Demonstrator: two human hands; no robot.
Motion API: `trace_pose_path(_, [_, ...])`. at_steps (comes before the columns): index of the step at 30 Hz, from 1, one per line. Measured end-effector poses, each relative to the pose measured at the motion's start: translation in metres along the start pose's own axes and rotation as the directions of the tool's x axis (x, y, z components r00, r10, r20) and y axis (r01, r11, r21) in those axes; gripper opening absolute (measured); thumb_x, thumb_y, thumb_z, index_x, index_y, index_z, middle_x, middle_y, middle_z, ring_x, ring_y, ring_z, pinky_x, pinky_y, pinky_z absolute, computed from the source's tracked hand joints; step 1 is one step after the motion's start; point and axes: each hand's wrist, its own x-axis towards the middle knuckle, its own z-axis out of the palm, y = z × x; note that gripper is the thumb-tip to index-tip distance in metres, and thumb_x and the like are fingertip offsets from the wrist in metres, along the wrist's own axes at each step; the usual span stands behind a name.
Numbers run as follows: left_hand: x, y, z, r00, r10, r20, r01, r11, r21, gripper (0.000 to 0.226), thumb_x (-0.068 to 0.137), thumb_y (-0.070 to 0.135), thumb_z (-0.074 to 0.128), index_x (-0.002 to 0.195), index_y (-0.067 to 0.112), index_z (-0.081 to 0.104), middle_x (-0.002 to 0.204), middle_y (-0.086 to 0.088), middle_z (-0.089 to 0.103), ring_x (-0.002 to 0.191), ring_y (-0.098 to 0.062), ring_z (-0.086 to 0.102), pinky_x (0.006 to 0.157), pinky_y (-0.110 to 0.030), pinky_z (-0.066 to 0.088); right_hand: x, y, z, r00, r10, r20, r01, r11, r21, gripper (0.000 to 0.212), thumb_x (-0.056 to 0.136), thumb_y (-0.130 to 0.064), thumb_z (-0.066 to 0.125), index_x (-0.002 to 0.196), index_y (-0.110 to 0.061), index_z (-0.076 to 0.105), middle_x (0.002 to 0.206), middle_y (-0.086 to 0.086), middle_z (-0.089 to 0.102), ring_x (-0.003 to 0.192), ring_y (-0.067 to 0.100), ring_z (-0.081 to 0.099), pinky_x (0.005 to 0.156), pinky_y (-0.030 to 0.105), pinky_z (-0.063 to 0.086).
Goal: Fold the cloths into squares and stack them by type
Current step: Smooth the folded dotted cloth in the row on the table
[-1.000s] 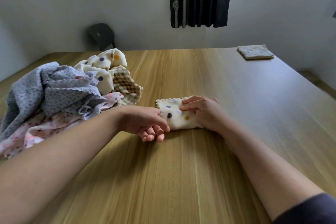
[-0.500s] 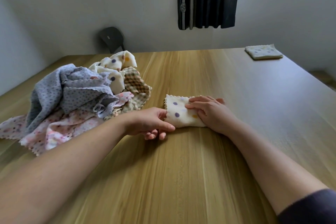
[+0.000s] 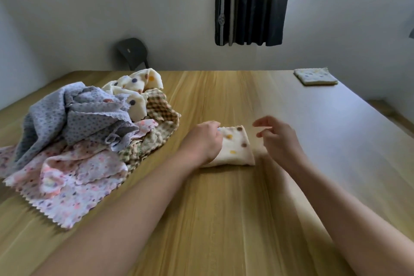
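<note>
Now that the spotted cloth (image 3: 237, 148) lies folded on the surface (image 3: 224, 219), my left hand (image 3: 203, 141) covers its edge, gripping or pressing I cannot tell; my right hand (image 3: 277, 139) has lifted off, open. Stacking looks next.

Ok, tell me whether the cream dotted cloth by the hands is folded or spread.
Folded: the cream dotted cloth lies as a small thick packet with a rounded near edge, the left hand on it.
</note>
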Motion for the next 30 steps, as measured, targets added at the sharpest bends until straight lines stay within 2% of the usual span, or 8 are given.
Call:
trace_pose_path(1, [0.005,-0.002,0.011,0.996,-0.006,0.087,0.0,0.998,0.069,0.047,0.102,0.028,0.03,0.144,0.008,0.034,0.155,-0.011,0.027,0.142,-0.023,0.024,0.114,-0.029,0.019,-0.003,-0.002,-0.007,0.996,0.076,0.051,-0.079,0.995,0.065,0.031,0.09,0.005,0.037,0.098,-0.011,0.062,0.107,0.007,0.063,0.078,0.019,0.06,0.061,0.028,0.045])
trace_pose_path(3, [0.013,-0.012,0.024,0.984,-0.017,0.178,-0.015,0.984,0.178,0.057,0.102,0.04,0.021,0.152,0.012,0.012,0.16,-0.006,0.0,0.147,-0.017,-0.002,0.119,-0.037,-0.002,-0.011,-0.004,-0.017,0.946,0.221,0.239,-0.267,0.947,0.177,0.026,0.092,0.005,0.036,0.094,-0.005,0.059,0.106,0.013,0.063,0.067,0.021,0.06,0.05,0.028,0.045])
trace_pose_path(7, [0.017,-0.02,0.031,0.984,-0.004,0.176,-0.037,0.973,0.227,0.059,0.102,0.045,0.015,0.153,0.019,0.001,0.159,0.002,-0.011,0.145,-0.011,-0.012,0.117,-0.043,-0.01,-0.015,-0.001,-0.028,0.818,0.29,0.497,-0.459,0.849,0.26,0.02,0.093,0.003,0.04,0.092,-0.006,0.058,0.098,0.014,0.063,0.058,0.02,0.058,0.043,0.025,0.04])
trace_pose_path(13, [0.017,-0.019,0.032,0.99,0.014,0.142,-0.044,0.977,0.209,0.058,0.102,0.044,0.015,0.153,0.019,0.002,0.16,0.004,-0.009,0.145,-0.009,-0.012,0.117,-0.042,-0.013,-0.009,-0.005,-0.027,0.829,0.158,0.536,-0.335,0.908,0.25,0.019,0.096,-0.006,0.042,0.092,-0.01,0.06,0.099,0.008,0.059,0.058,0.015,0.056,0.043,0.022,0.038])
trace_pose_path(17, [0.015,-0.02,0.032,0.989,0.019,0.148,-0.047,0.981,0.187,0.057,0.102,0.043,0.016,0.153,0.019,0.002,0.16,0.004,-0.008,0.145,-0.008,-0.012,0.117,-0.042,-0.013,-0.004,-0.004,-0.029,0.822,0.155,0.549,-0.324,0.919,0.226,0.018,0.098,-0.01,0.042,0.094,-0.009,0.06,0.104,0.007,0.06,0.06,0.016,0.057,0.042,0.021,0.039])
trace_pose_path(20, [0.016,-0.021,0.032,0.988,0.024,0.154,-0.052,0.982,0.182,0.057,0.102,0.043,0.016,0.153,0.019,0.002,0.16,0.004,-0.008,0.145,-0.008,-0.012,0.117,-0.042,-0.013,-0.003,-0.002,-0.03,0.747,0.145,0.649,-0.385,0.89,0.245,0.022,0.099,-0.013,0.04,0.092,-0.007,0.06,0.099,0.008,0.058,0.057,0.017,0.056,0.039,0.02,0.037])
trace_pose_path(24, [0.018,-0.023,0.032,0.986,0.033,0.166,-0.063,0.982,0.179,0.057,0.102,0.042,0.016,0.152,0.02,0.002,0.16,0.005,-0.008,0.145,-0.007,-0.012,0.117,-0.041,-0.014,-0.002,-0.001,-0.029,0.674,0.062,0.736,-0.402,0.867,0.295,0.026,0.101,-0.019,0.038,0.092,-0.006,0.059,0.096,0.002,0.06,0.067,0.021,0.061,0.042,0.019,0.042])
trace_pose_path(30, [0.019,-0.026,0.026,0.975,0.068,0.213,-0.104,0.981,0.163,0.055,0.102,0.041,0.014,0.152,0.022,0.001,0.159,0.008,-0.01,0.144,-0.004,-0.011,0.116,-0.04,-0.014,0.0,-0.01,-0.01,0.486,0.021,0.874,-0.353,0.919,0.174,0.027,0.088,-0.031,0.042,0.085,-0.01,0.059,0.09,-0.001,0.059,0.075,0.024,0.068,0.048,0.021,0.048])
